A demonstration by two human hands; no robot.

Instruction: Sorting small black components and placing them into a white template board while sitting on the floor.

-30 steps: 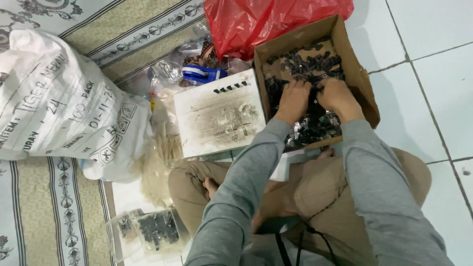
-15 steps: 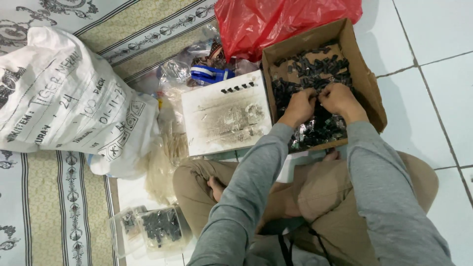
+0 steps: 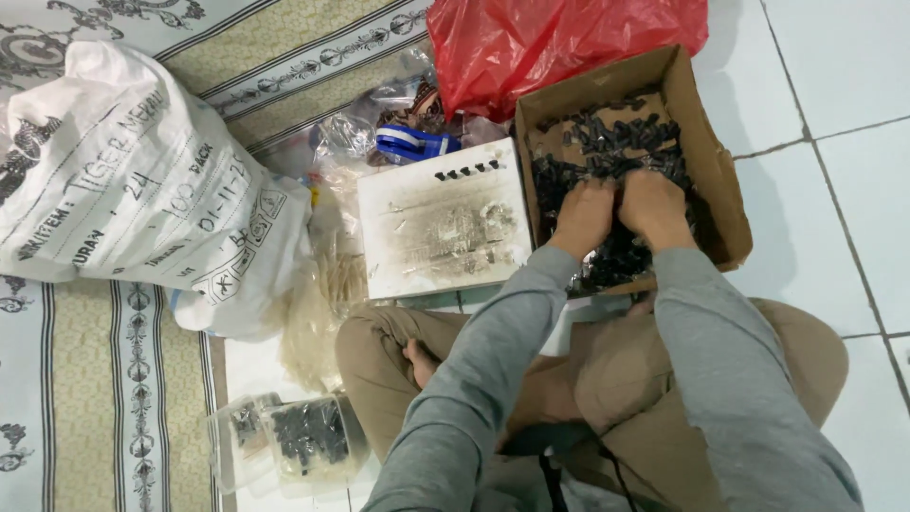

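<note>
Both hands down in the cardboard box (image 3: 706, 152), side by side and touching: left hand (image 3: 583, 216), right hand (image 3: 654, 209). Fingers of both curled down into the heap of small black plastic parts (image 3: 607, 142); whether clenched on any piece or merely buried among them, cannot tell, tips hidden in the pile. Box on the white tiled floor (image 3: 834, 85), just ahead of the crossed legs, parts filling most of its bottom. Just left of the box, a flat white board (image 3: 441, 228), scuffed grey, a short row of black pieces along its top edge. Behind, a red plastic bag (image 3: 531, 47) against the box's far rim, and a blue-and-white item (image 3: 412, 144) among clear wrappers. Far left, a large white sack (image 3: 123, 190) on a patterned mat (image 3: 85, 398). Near the left knee, clear bags of black parts (image 3: 299, 438).
</note>
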